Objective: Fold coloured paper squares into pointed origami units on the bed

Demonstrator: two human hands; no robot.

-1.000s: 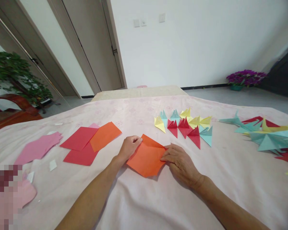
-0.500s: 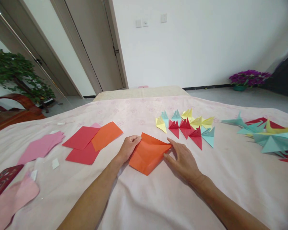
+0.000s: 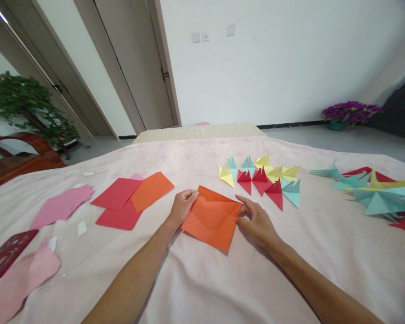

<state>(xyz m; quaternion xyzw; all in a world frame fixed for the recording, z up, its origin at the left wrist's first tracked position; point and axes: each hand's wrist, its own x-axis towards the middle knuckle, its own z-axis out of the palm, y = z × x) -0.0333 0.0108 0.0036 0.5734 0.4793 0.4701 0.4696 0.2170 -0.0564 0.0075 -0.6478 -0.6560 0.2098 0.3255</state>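
Observation:
An orange square of paper (image 3: 212, 218) lies flat on the pink cloth in front of me. My left hand (image 3: 182, 208) has its fingers curled over the sheet's left corner and grips it. My right hand (image 3: 256, 219) pinches the sheet's right corner between thumb and fingers. Just beyond my right hand sits a cluster of folded paper pieces (image 3: 261, 178) in yellow, red and light blue.
Red and orange sheets (image 3: 131, 199) overlap to the left, with pink sheets (image 3: 61, 206) farther left and a dark red phone (image 3: 5, 256) near the left edge. Larger folded teal, red and yellow shapes (image 3: 380, 193) lie at the right. Doors and a plant stand beyond the cloth.
The orange sheet went from partly folded to lying open as a flat square. My right hand shifted from pressing flat beside it to pinching its right corner. The left hand stayed put.

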